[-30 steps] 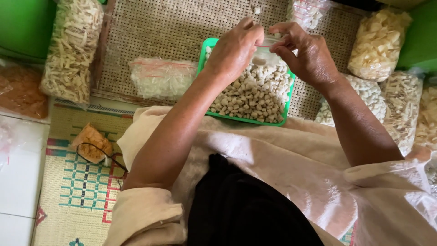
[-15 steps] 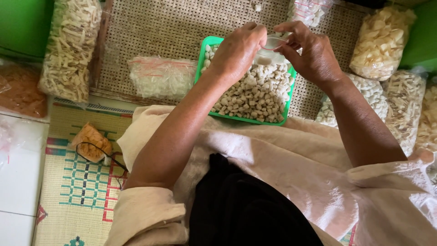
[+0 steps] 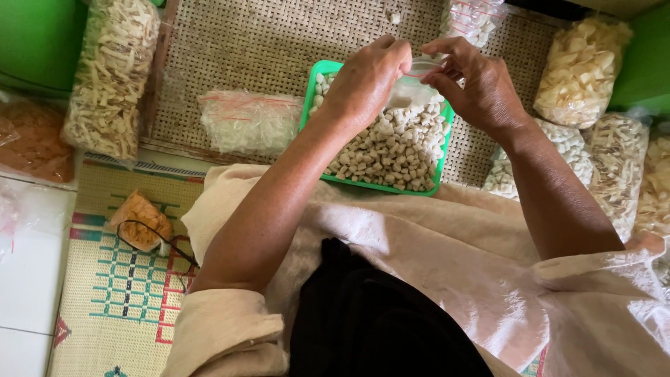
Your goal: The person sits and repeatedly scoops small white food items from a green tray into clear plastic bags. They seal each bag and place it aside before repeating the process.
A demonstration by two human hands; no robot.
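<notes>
Since the earlier frame both hands have drawn a little closer together over the tray, and the clear bag between them has sunk lower toward the heap of pieces.

Nearest the camera lie the person's lap, covered in pale cloth, and a patterned mat (image 3: 125,293) at the left, where spectacles (image 3: 150,241) rest against a small orange packet (image 3: 139,218). Beyond the lap, a green tray (image 3: 312,94) of pale, nugget-like snacks (image 3: 387,150) sits at the near edge of a woven mat (image 3: 279,49), close enough for both arms to work over it without stretching.

The left hand (image 3: 366,80) has its fingers curled and pressed together, pinching the left side of the bag's mouth. The right hand (image 3: 478,87) pinches the other side between thumb and forefinger, the other fingers loosely bent. Held so, the bag (image 3: 419,77) hangs just above the far end of the tray, apparently so that anything spilt would fall back into it.

A filled flat bag (image 3: 248,122) lies left of the tray. Farther off, bulging bags of chips (image 3: 112,77) and crackers (image 3: 579,70) line the woven mat's left and right edges, within reach.
</notes>
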